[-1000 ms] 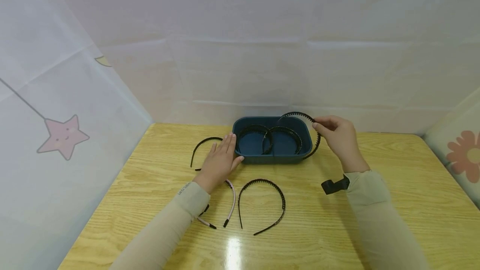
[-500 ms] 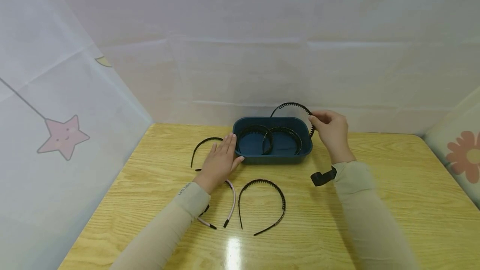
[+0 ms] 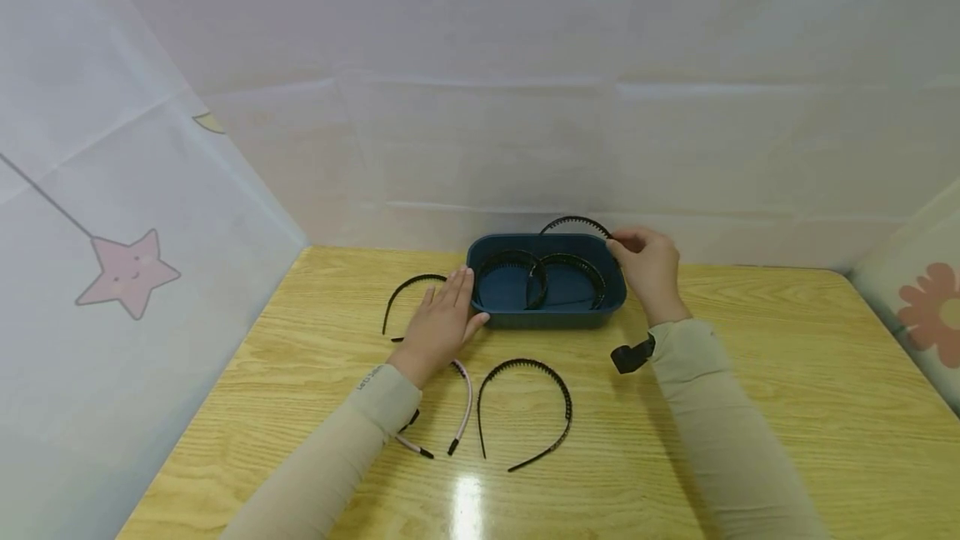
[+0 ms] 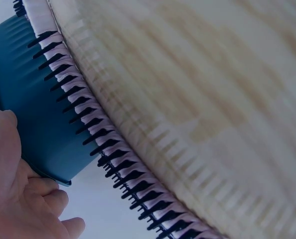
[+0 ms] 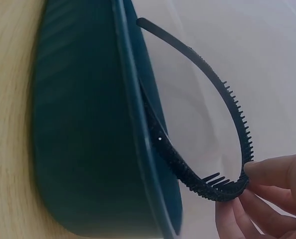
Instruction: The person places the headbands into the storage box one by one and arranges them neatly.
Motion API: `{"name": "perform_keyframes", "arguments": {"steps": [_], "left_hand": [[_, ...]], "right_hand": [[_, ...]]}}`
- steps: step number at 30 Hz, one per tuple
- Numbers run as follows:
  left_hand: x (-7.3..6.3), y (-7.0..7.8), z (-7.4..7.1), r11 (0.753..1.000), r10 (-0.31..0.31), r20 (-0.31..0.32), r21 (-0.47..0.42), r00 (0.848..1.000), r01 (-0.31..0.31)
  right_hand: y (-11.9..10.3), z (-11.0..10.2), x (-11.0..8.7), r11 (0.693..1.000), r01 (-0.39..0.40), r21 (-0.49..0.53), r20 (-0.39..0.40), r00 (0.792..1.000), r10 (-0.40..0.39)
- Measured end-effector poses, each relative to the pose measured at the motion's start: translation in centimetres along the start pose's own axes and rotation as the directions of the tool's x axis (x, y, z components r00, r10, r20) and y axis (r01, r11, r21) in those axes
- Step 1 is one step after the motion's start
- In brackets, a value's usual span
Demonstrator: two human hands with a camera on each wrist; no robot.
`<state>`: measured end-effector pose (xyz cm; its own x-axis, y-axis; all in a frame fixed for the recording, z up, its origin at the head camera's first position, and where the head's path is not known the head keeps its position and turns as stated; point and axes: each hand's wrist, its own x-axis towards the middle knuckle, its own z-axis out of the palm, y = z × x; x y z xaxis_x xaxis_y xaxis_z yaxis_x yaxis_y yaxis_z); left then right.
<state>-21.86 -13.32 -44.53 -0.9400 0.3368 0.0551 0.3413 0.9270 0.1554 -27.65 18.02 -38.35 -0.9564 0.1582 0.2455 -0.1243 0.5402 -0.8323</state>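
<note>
Thumb and fingers of my right hand (image 3: 651, 269) pinch a black toothed headband (image 5: 243, 124) at the right end of a dark blue box (image 3: 543, 320). One end of the headband dips behind the box rim in the right wrist view; its arch stands above the back rim in the head view. My left hand (image 3: 438, 327) rests with straight fingers against the box's left end. Inside the box lie black headbands (image 3: 512, 253), two loops overlapping. A pink headband with black teeth (image 4: 95, 119) crosses the left wrist view close to the camera.
On the wooden table (image 3: 787, 382), a black toothed headband (image 3: 567, 402) lies in front of the box. The pink headband (image 3: 468, 402) is partly hidden under my left forearm. Another black headband (image 3: 397, 294) lies left of the box. A pale backdrop (image 3: 480, 107) rises behind.
My right hand has moved left with its headband, from beyond the box's right end to over it, then slightly lower. The left hand stays against the box.
</note>
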Motion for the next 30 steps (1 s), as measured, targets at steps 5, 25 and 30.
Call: {"name": "perform_keyframes", "arguments": {"steps": [5, 25, 30], "left_hand": [[0.0, 0.0, -0.1, 1.0, -0.001, 0.002, 0.007, 1.0, 0.001], [-0.3, 0.2, -0.4, 1.0, 0.009, -0.017, -0.013, 1.0, -0.009], [-0.2, 0.2, -0.4, 1.0, 0.015, -0.023, -0.012, 1.0, -0.015]], "right_hand": [[0.1, 0.6, 0.0, 0.997, 0.045, -0.061, 0.006, 0.999, -0.044], [1.1, 2.0, -0.2, 0.977, 0.079, -0.2, 0.085, 0.994, -0.063], [1.0, 2.2, -0.3, 0.97, 0.079, -0.231, 0.113, 0.992, -0.054]]}}
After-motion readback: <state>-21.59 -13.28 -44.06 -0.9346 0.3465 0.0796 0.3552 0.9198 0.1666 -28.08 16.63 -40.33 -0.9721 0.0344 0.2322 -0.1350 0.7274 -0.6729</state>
